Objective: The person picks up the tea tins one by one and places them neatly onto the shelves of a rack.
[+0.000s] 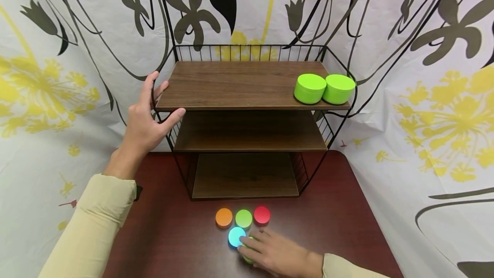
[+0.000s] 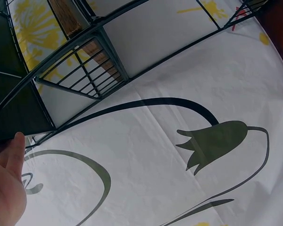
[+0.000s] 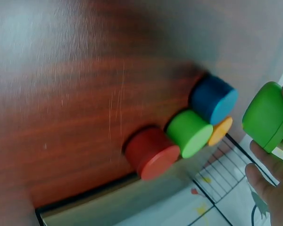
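A wire-framed rack (image 1: pixel 247 108) with several brown shelves stands on the table. My left hand (image 1: pixel 144 113) holds its upper left side, fingers at the black wire and thumb by the top shelf's front edge; the left wrist view shows only part of that hand (image 2: pixel 7 181). My right hand (image 1: pixel 275 250) grips a round green tin (image 3: pixel 269 115) between thumb and fingers, largely covered in the head view. Beside it sits a blue tin (image 1: pixel 236 237). Behind are an orange tin (image 1: pixel 224 218), another green tin (image 1: pixel 243 219) and a red tin (image 1: pixel 262 215).
Two larger bright green tins (image 1: pixel 324 89) stand side by side at the right end of the top shelf. The dark red table (image 1: pixel 339 209) carries the rack. Patterned white cloth (image 1: pixel 420 110) hangs behind and at both sides.
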`<state>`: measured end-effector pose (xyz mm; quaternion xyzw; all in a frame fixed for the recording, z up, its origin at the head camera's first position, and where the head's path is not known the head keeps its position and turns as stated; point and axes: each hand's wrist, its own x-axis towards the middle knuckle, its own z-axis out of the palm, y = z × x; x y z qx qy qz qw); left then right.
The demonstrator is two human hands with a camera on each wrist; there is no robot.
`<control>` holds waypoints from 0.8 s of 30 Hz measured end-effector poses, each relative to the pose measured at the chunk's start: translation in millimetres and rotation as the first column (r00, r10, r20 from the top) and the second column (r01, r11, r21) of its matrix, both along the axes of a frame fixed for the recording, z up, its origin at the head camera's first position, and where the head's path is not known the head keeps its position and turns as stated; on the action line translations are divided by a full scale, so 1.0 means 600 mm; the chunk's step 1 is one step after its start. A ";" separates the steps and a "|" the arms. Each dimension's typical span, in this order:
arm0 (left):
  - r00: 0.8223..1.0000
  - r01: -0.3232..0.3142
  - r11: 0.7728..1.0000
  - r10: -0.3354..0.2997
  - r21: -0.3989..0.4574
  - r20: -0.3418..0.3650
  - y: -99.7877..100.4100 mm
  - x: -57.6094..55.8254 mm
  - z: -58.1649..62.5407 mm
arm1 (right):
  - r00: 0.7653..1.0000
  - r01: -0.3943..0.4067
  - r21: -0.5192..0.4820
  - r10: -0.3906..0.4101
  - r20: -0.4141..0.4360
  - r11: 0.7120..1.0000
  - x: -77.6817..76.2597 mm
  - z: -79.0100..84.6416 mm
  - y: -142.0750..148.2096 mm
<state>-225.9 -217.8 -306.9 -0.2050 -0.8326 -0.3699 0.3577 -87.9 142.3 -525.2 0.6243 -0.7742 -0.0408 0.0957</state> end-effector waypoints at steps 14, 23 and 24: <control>1.000 0.001 1.000 -0.001 -0.004 0.004 0.000 0.000 -0.001 | 0.998 0.028 -0.121 -0.034 -0.050 0.992 -0.034 0.037 0.012; 1.000 -0.007 1.000 0.007 0.000 0.008 0.000 0.000 0.000 | 0.996 0.027 -0.115 -0.037 -0.080 0.993 -0.054 0.081 0.018; 1.000 -0.007 1.000 0.007 0.001 0.007 0.000 0.000 0.000 | 0.996 0.030 -0.109 -0.038 -0.076 0.994 -0.055 0.086 0.019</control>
